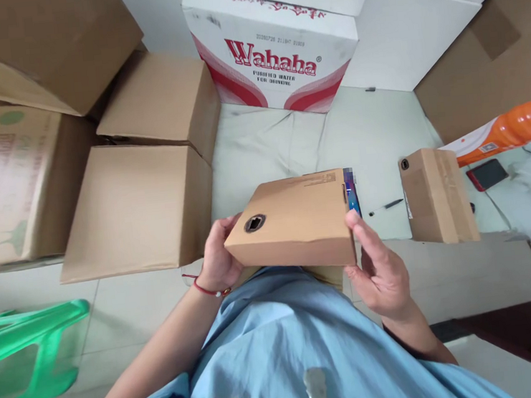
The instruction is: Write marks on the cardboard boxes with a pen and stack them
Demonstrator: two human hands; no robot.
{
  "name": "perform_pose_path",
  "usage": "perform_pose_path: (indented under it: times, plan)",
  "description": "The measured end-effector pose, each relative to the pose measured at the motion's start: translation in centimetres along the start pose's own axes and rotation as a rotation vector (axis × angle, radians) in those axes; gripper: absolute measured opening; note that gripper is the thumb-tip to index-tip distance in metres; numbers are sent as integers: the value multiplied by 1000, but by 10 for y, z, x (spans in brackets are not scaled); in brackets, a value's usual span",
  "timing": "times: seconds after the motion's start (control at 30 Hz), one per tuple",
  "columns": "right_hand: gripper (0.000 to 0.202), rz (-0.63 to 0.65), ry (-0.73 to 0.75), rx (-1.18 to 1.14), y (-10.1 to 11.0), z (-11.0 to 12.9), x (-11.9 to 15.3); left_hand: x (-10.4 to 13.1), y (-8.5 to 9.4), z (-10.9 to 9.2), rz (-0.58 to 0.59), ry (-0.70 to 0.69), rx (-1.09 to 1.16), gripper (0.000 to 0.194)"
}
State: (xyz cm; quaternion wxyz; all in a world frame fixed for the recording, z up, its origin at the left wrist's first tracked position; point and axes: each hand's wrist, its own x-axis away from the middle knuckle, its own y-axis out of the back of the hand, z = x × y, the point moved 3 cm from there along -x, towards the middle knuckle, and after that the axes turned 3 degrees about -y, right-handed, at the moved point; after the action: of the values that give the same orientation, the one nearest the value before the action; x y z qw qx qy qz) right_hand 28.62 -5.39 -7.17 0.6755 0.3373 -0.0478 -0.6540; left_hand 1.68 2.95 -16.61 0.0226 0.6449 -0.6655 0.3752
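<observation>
A small brown cardboard box (295, 212) with a dark round mark on its left part is held up in front of my body, above the table's near edge. My left hand (221, 253) grips its left end, with the fingers hidden behind or under the box. At the right end, my right hand (379, 263) touches the box's edge with its fingertips, thumb low and fingers apart from it. A blue and dark printed item (352, 198) shows along the box's right end, next to my right fingers; its kind I cannot make out.
Large cardboard boxes (130, 206) stand at left. A white Wahaha carton (274, 48) is at the back. On the right are another small box (434, 195), an orange bottle (512, 128), a black pen (392, 203) and a dark red-edged device (487, 174). A green stool (40, 352) stands lower left.
</observation>
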Motion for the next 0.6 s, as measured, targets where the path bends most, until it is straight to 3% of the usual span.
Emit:
perform_pose_path:
  times: [0.13,0.27,0.37,0.43,0.5,0.6]
  plan:
    - [87,115,236,-4,-10,13,-9,-3,5,-1,14,191,73,68]
    - [81,132,165,-163,-16,9,-10,-3,5,4,-20,204,121,46]
    - [63,-46,-95,-462,-16,-7,-7,-2,4,4,-54,63,174,34]
    - [55,-192,-266,-656,-19,-22,-3,0,0,2,0,-70,154,39]
    - [60,-280,-367,-741,-23,-33,0,2,-4,-1,92,-226,85,49]
    - [72,-301,-438,-737,-24,-42,4,6,-10,-7,225,-471,-50,60]
